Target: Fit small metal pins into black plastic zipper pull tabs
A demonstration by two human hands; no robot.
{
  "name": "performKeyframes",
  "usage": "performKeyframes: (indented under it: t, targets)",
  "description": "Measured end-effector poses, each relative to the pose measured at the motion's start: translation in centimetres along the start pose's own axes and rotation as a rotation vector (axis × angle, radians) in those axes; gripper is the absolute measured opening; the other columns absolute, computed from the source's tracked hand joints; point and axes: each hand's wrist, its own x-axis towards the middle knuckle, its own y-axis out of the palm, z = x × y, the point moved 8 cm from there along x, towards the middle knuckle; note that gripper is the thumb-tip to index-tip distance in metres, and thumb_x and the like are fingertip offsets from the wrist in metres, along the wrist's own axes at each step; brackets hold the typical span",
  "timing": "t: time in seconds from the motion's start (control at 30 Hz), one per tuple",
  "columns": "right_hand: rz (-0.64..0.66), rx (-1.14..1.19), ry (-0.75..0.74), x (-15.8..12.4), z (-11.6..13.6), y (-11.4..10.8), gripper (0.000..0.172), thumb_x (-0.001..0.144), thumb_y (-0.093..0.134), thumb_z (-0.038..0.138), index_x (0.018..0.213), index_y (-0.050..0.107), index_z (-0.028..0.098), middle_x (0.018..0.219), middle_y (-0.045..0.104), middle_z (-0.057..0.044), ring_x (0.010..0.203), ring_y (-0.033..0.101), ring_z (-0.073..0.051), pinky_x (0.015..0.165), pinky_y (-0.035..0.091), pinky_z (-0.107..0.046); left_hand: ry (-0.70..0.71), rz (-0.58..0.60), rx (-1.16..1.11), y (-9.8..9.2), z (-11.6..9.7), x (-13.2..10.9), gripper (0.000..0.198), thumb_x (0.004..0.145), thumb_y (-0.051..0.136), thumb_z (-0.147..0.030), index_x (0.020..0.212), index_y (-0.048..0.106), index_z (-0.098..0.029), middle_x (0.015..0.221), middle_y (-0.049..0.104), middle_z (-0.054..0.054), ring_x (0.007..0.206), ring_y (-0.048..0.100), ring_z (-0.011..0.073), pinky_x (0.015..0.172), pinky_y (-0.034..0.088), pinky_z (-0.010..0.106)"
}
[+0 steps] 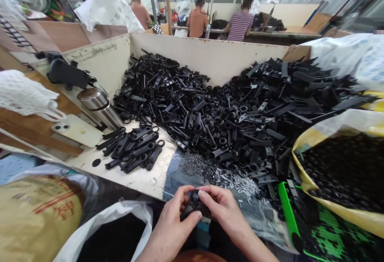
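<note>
My left hand (pixel 175 218) and my right hand (pixel 220 206) meet at the near edge of the work table, both closed around a small black plastic part (pixel 195 206) held between the fingertips. Just beyond them lies a scatter of small metal pins (pixel 222 176) on a blue cloth. A neat group of black plastic parts (pixel 133 150) lies to the left on the white table top. A big heap of loose black plastic parts (pixel 228 110) fills the boxed-in table behind.
A steel flask (pixel 100 108) and a white phone (pixel 76 130) lie at the left edge. A yellow sack of small black pieces (pixel 345 170) stands at the right, a white bag (pixel 114 230) and a tan sack (pixel 36 214) near left. Three people sit at a far bench.
</note>
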Motion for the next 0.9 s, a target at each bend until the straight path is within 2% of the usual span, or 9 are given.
performKeyframes:
  t: [0.07,0.13,0.27,0.43,0.6,0.73,0.9]
  targets:
    - [0.017,-0.013,-0.011,-0.2,0.0,-0.3,0.052,0.082,0.07,0.065,0.091,0.081,0.015,0.065,0.064,-0.002,0.057,0.051,-0.012,0.051,0.041,-0.021,-0.042,0.066,-0.099,1.1,0.6,-0.1,0.045,0.085,0.059,-0.027,0.129,0.05,-0.025,0.092,0.064,0.001,0.067,0.063,0.0149,0.061,0.052,0.029]
    - [0.023,-0.012,-0.018,-0.4,-0.2,-0.6,0.051,0.083,0.07,0.063,0.097,0.081,0.016,0.067,0.066,-0.002,0.059,0.055,-0.013,0.054,0.045,-0.023,-0.095,0.089,-0.172,1.9,1.3,-0.1,0.047,0.084,0.06,-0.031,0.127,0.046,-0.021,0.083,0.062,-0.002,0.053,0.057,0.0117,0.049,0.048,0.025]
    - [-0.012,-0.067,-0.067,-1.0,-0.3,-1.2,0.049,0.086,0.068,0.056,0.117,0.077,0.019,0.075,0.069,-0.003,0.065,0.059,-0.016,0.061,0.05,-0.026,-0.179,0.096,-0.265,2.9,2.1,-0.4,0.046,0.08,0.065,-0.044,0.114,0.048,-0.019,0.067,0.058,-0.006,0.047,0.053,0.01,0.043,0.041,0.021]
    - [0.019,-0.266,-0.175,-1.8,0.6,-1.0,0.033,0.087,0.07,0.042,0.111,0.08,0.022,0.071,0.062,0.0,0.063,0.053,-0.015,0.059,0.046,-0.025,-0.225,0.132,-0.313,3.2,1.8,-1.5,0.042,0.081,0.067,-0.046,0.108,0.05,-0.019,0.061,0.056,-0.008,0.045,0.049,0.0066,0.042,0.032,0.017]
    - [0.088,-0.323,-0.212,-2.3,0.6,-0.4,0.032,0.092,0.065,0.041,0.114,0.079,0.022,0.072,0.059,0.001,0.067,0.054,-0.015,0.064,0.046,-0.026,-0.255,0.189,-0.349,3.1,1.5,-2.3,0.042,0.081,0.066,-0.048,0.104,0.05,-0.018,0.061,0.058,-0.007,0.045,0.049,0.006,0.044,0.031,0.017]
    - [0.139,-0.315,-0.211,-2.5,0.3,0.1,0.031,0.094,0.065,0.039,0.116,0.078,0.022,0.075,0.059,0.001,0.07,0.055,-0.015,0.066,0.045,-0.026,-0.263,0.21,-0.407,3.0,2.2,-2.8,0.039,0.084,0.065,-0.046,0.105,0.05,-0.017,0.063,0.06,-0.006,0.047,0.051,0.0066,0.045,0.033,0.017]
    - [0.124,-0.351,-0.222,-3.0,0.7,0.6,0.028,0.095,0.064,0.036,0.113,0.079,0.021,0.076,0.061,0.0,0.071,0.057,-0.016,0.067,0.046,-0.027,-0.266,0.208,-0.468,3.1,3.2,-3.0,0.039,0.084,0.068,-0.047,0.105,0.053,-0.017,0.065,0.063,-0.004,0.048,0.051,0.0068,0.045,0.033,0.017]
